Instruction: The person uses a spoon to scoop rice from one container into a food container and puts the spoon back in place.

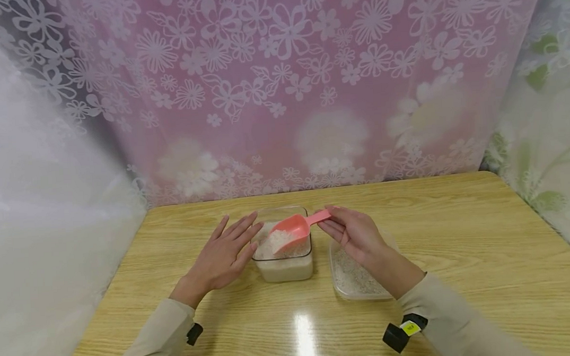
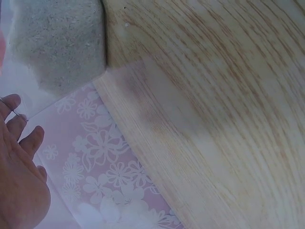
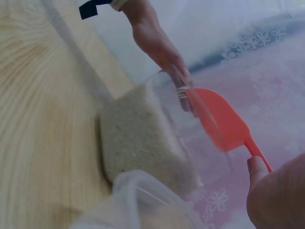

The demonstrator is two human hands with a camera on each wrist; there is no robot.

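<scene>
A pink scoop (image 1: 297,228) with white rice at its tip is tilted over a clear square container (image 1: 286,272). My right hand (image 1: 360,237) pinches the end of the scoop's handle; the right wrist view shows the thumb along the handle and the scoop's bowl (image 3: 224,119) at the container's rim. Rice (image 2: 62,43) fills the lower part of that container. My left hand (image 1: 224,259), fingers straight and spread, rests against the container's left rim. In the left wrist view only part of the left hand (image 2: 21,176) shows.
A second clear plastic container (image 1: 356,286) holding grains stands just right of the first, partly under my right forearm. Both are on a wood-grain table (image 1: 485,275). A pink flowered curtain (image 1: 281,93) hangs behind, with pale sheets at both sides.
</scene>
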